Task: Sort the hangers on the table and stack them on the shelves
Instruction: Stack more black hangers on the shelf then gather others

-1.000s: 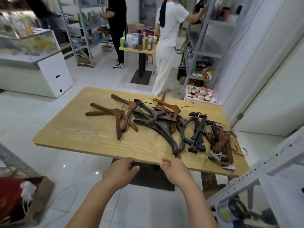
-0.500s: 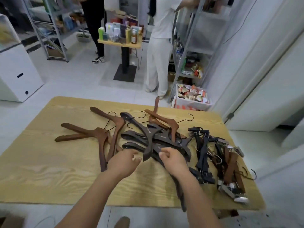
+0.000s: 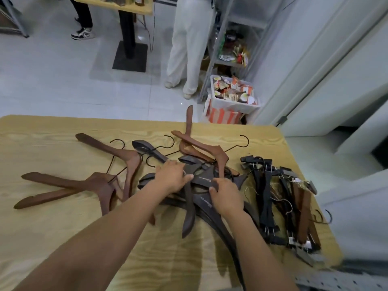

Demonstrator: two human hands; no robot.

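Left hand (image 3: 171, 177) is coming in over the heap, fingers bending down across the neck of the top piece and the thumb lying along it, so it is grasping rather than just resting. Right hand (image 3: 225, 193) is working just beside it at four o'clock, thumb and fingers pinching the labelled shoulder of one of the dark hangers (image 3: 189, 211). Both hands are meeting on the same tangled pile in the middle of the table (image 3: 52, 238).

Moving outward, the brown hangers (image 3: 100, 183) are lying splayed at nine o'clock, apart from the pile. The reddish hangers (image 3: 201, 148) are sitting at twelve o'clock, one arm sticking up past the far edge. The clip hangers (image 3: 266, 198) are bunching in a heap at three o'clock. A metal shelf (image 3: 237, 28) is standing well beyond the table at one o'clock.

By my reading, sorting is only starting: the hands are gathering the dark kind first, and nothing is looking stacked yet. The next move is calling for lifting these free without snagging the wire hooks crossing them, then squaring them into one bundle
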